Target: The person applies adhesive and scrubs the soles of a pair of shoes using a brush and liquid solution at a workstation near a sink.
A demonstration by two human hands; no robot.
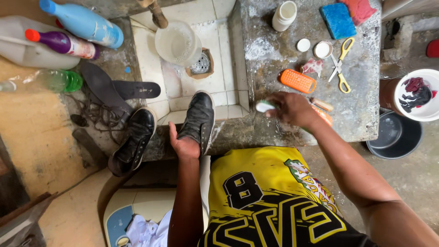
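Left hand (184,145) grips a black shoe (197,120) at centre frame; right hand (292,109) clasps a brush (264,106) on the tabletop (361,110). A blue bottle (84,23) lies upper left.

The black shoe (197,120) looks like wet, faintly glossy leather, and the tiled basin (151,68) is smooth glazed ceramic. The stone counter (361,110) is rough, matt and soap-flecked, bearing an orange plastic brush (297,81), a blue sponge (338,20) and yellow-handled metal scissors (340,64).

The right hand (292,109) hides most of the brush (264,106); the white jug (27,50) is edge-cropped.
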